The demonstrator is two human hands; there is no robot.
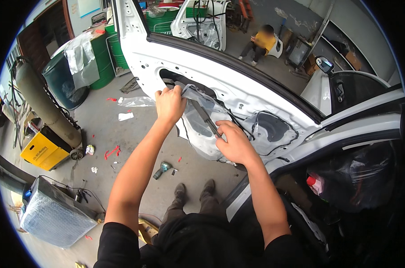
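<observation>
In front of me stands an open white car door [140, 49] with its inner panel bare. Clear plastic film [196, 131] covers part of its lower half, edged by a black sealant line. My left hand [170, 105] is closed at the large cutout near the door's left end, beside bunched film; what its fingers hold is hidden. A long, narrow dark strip [200, 111] slants down from beside that hand to my right hand [235, 144], whose fingers are closed around its lower end. Black cables [234, 117] run along the panel behind the strip.
A cordless power tool [162, 169] lies on the floor near my feet. At left stand a gas cylinder [44, 102], a yellow machine [46, 149] and green drums [103, 62]. A person in yellow [266, 41] sits beyond the door. The car's doorway sill [238, 198] is at right.
</observation>
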